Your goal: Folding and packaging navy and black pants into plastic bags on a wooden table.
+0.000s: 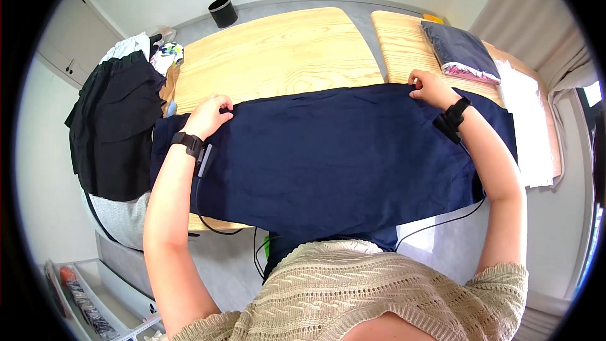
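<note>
A navy blue garment point(334, 158) lies spread sideways across the wooden table, its near edge hanging over the front. Its exact kind cannot be told from this side. At the far edge, left of the middle, my left hand point(211, 117) has its fingers bent onto the cloth, thumb toward the fingers. My right hand point(432, 90) pinches the same far edge farther to the right, where the garment crosses onto a second table. The cloth between my hands lies fairly flat, with faint creases. Both wrists wear black bands with small devices.
Black clothing point(113, 126) is piled at the left over a light grey piece point(120, 218). A bagged dark garment point(461, 50) and white sheets point(527, 126) lie on the right table point(404, 44). A black bin point(223, 14) stands behind. Cables hang near my waist.
</note>
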`<action>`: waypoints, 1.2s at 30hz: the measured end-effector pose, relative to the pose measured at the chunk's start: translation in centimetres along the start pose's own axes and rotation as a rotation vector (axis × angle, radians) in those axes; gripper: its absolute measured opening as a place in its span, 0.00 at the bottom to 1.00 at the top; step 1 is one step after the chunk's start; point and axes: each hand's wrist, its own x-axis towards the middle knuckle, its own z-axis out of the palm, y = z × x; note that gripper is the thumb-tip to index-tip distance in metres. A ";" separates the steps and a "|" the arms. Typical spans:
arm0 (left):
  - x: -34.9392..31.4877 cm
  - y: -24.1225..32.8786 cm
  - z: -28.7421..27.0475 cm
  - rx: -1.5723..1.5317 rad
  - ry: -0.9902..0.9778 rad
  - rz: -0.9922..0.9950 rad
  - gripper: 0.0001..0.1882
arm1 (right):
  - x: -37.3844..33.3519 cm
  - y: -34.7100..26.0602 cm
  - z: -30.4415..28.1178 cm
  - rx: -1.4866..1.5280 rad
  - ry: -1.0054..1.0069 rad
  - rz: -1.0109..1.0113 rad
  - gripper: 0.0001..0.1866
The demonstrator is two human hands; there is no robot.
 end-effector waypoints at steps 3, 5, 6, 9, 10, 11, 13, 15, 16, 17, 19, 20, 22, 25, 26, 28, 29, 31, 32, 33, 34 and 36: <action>-0.2 0.2 0.2 -0.089 0.068 0.032 0.10 | 0.4 -0.1 -0.2 0.027 -0.017 0.041 0.14; -0.1 0.5 0.1 -0.093 0.068 0.056 0.10 | 0.6 0.0 -0.5 0.016 -0.034 0.042 0.13; -0.1 0.4 0.1 -0.092 0.066 0.074 0.10 | 0.8 -0.2 -0.7 -0.020 -0.062 0.052 0.12; 0.5 -0.8 0.4 0.052 0.037 0.094 0.10 | 1.3 0.1 -0.7 -0.016 -0.072 0.016 0.11; 0.6 -1.2 0.5 0.051 0.039 0.092 0.10 | 1.4 0.6 -0.7 0.024 -0.052 -0.025 0.10; 0.7 -1.4 0.5 0.026 0.026 0.091 0.09 | 1.6 1.2 -0.8 0.023 -0.052 -0.027 0.10; 1.0 -1.9 0.7 0.001 0.011 0.096 0.09 | 2.0 2.1 -1.0 0.177 -0.021 -0.016 0.10; 0.9 -2.3 1.1 -0.213 0.083 -0.029 0.09 | 2.2 2.4 -1.1 0.187 -0.037 -0.005 0.09; 0.9 -2.5 1.2 -0.190 0.097 -0.028 0.08 | 2.2 2.3 -1.0 0.175 -0.011 -0.015 0.09; 1.0 -2.7 1.4 -0.191 0.092 -0.025 0.08 | 2.2 2.2 -0.9 0.163 0.015 -0.023 0.09; 1.1 -2.6 1.7 -0.068 0.153 -0.051 0.08 | 2.3 2.1 -0.9 0.150 0.017 -0.020 0.09; 1.1 -2.6 1.9 -0.070 0.148 -0.049 0.08 | 2.3 2.1 -0.7 0.133 0.006 -0.003 0.10; 1.2 -2.7 2.3 0.113 0.151 -0.019 0.10 | 2.6 2.0 -0.3 0.072 -0.041 0.034 0.11; 1.2 -2.4 2.0 0.221 0.158 -0.082 0.15 | 2.0 1.5 0.9 -0.114 0.102 -0.047 0.13; 0.7 -2.4 1.6 0.206 0.213 -0.027 0.18 | 1.4 1.2 0.4 -0.150 0.090 -0.049 0.17; -0.9 -1.6 0.1 0.133 0.265 0.052 0.22 | -1.6 -1.7 -1.2 -0.038 0.138 -0.188 0.17; -2.2 0.2 -1.1 0.043 0.254 0.092 0.18 | -3.7 -3.3 -1.8 0.002 0.132 -0.271 0.15; -6.1 2.7 -2.4 0.070 0.298 0.268 0.14 | -8.6 -8.0 -2.5 0.062 0.100 -0.349 0.12; -8.1 4.2 -2.7 0.091 0.316 0.371 0.12 | -10.8 -8.9 -1.8 0.063 0.147 -0.418 0.11; -9.8 5.5 -2.4 0.108 0.336 0.478 0.10 | -12.8 -10.0 -1.0 0.083 0.118 -0.477 0.11; -11.7 6.3 -1.9 0.095 0.280 0.490 0.11 | -14.5 -10.8 -0.1 0.084 0.049 -0.531 0.12; -15.1 7.9 -0.3 0.069 0.193 0.522 0.13 | -18.0 -12.0 2.9 0.114 -0.006 -0.544 0.15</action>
